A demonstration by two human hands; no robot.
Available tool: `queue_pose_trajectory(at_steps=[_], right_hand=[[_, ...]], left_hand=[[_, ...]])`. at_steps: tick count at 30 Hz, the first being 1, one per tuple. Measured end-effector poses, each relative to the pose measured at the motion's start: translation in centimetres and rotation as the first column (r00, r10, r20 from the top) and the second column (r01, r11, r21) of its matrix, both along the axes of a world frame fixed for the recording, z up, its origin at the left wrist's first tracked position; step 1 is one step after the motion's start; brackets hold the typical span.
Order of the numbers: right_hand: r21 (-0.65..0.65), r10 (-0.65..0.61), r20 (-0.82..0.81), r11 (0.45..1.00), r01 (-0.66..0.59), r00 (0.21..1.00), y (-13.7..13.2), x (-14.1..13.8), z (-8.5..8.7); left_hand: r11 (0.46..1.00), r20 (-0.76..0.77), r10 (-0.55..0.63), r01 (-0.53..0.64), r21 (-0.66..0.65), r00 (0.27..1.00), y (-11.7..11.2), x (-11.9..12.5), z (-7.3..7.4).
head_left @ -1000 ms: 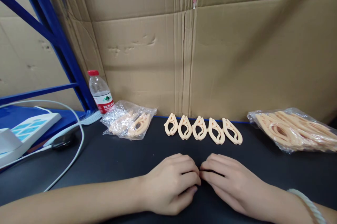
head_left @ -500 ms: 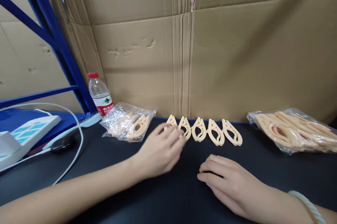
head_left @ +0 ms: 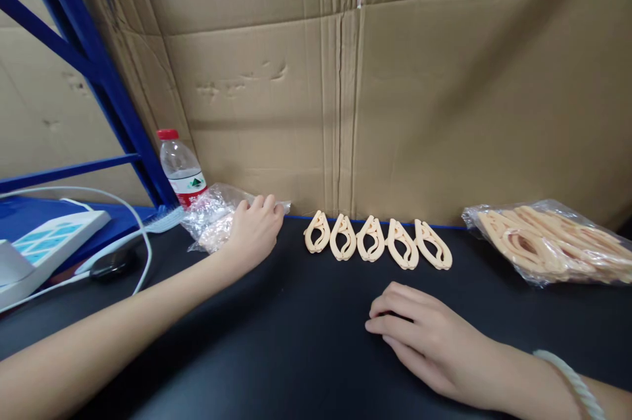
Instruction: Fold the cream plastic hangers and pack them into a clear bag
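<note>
My left hand (head_left: 255,228) is over the clear plastic bag (head_left: 217,212) of beige folding hangers at the left. Its fingers bend down over the bag's right part; the fingertips are hidden, so a grip on the bag cannot be made out. Palm down on the black tabletop, my right hand (head_left: 424,334) is open and holds nothing, its fingers loosely curved and partly apart. Several folded beige hangers lie in a row beyond the hands, from the leftmost hanger (head_left: 326,239) to the rightmost hanger (head_left: 446,255), pointed ends toward the cardboard.
Another clear bag (head_left: 548,245) of folded hangers lies at the far right. A red-capped water bottle (head_left: 182,173) stands behind the left bag. Further left are a white power strip (head_left: 54,245), cables and a blue metal frame (head_left: 108,94). A cardboard wall (head_left: 266,117) closes off the back.
My left hand has moved left, from the left end of the hanger row onto the bag. The leftmost hangers are uncovered now. My right hand stays nearly still.
</note>
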State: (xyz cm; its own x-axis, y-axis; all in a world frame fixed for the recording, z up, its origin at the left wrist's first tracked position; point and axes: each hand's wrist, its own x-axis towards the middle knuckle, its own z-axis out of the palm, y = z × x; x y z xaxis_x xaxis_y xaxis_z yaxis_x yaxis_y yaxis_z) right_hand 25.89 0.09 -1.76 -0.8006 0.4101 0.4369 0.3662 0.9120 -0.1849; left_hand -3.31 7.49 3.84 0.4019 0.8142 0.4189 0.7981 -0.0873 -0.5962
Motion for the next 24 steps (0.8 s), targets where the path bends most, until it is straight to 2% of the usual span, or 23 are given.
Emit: queue_pose_trajectory(at_steps=[5,7,8,9,11,13,14,16,19,22,24], right_hand=[[-0.003,0.01,-0.062,1.0,-0.01,0.998,0.0,0.0,-0.2],[-0.015,0.011,-0.208,1.0,-0.014,0.978,0.0,0.1,0.0],[-0.02,-0.004,-0.302,1.0,-0.002,0.953,0.0,0.3,0.1],[-0.021,-0.031,-0.395,0.999,0.025,0.918,0.0,0.5,0.3],[-0.019,-0.107,-0.543,0.993,0.115,0.833,0.1,0.9,0.7],[-0.025,-0.184,-0.623,0.976,0.215,0.761,0.2,1.3,1.1],[-0.029,-0.21,-0.638,0.968,0.25,0.74,0.3,1.4,1.1],[-0.025,-0.232,-0.61,0.961,0.274,0.758,0.3,1.3,1.1],[-0.011,-0.226,-0.431,0.969,0.245,0.873,0.0,0.8,0.9],[-0.01,-0.25,-0.229,0.967,0.254,0.941,-0.5,0.3,0.6],[0.008,-0.262,-0.144,0.964,0.266,0.954,-0.8,0.1,0.6]], left_hand=[[0.999,-0.029,-0.042,0.042,0.004,0.999,-1.8,1.9,1.1],[0.989,-0.043,-0.141,0.143,0.046,0.989,-3.5,3.2,1.0],[0.969,-0.053,-0.233,0.237,0.073,0.971,-4.6,4.0,0.7],[0.925,-0.068,-0.366,0.371,0.079,0.928,-5.6,4.7,0.2],[0.773,-0.036,-0.631,0.632,0.052,0.775,-7.7,5.9,-0.9],[0.642,0.027,-0.767,0.767,0.01,0.642,-9.4,6.7,-1.9],[0.603,0.056,-0.795,0.797,-0.03,0.603,-10.1,7.0,-2.3],[0.546,0.11,-0.826,0.833,-0.089,0.553,-10.9,7.3,-2.7],[0.512,0.195,-0.825,0.848,-0.137,0.53,-11.5,7.4,-2.7],[0.479,0.348,-0.786,0.859,-0.182,0.512,-12.1,7.4,-2.3],[0.419,0.472,-0.739,0.877,-0.236,0.48,-12.5,7.3,-2.0]])
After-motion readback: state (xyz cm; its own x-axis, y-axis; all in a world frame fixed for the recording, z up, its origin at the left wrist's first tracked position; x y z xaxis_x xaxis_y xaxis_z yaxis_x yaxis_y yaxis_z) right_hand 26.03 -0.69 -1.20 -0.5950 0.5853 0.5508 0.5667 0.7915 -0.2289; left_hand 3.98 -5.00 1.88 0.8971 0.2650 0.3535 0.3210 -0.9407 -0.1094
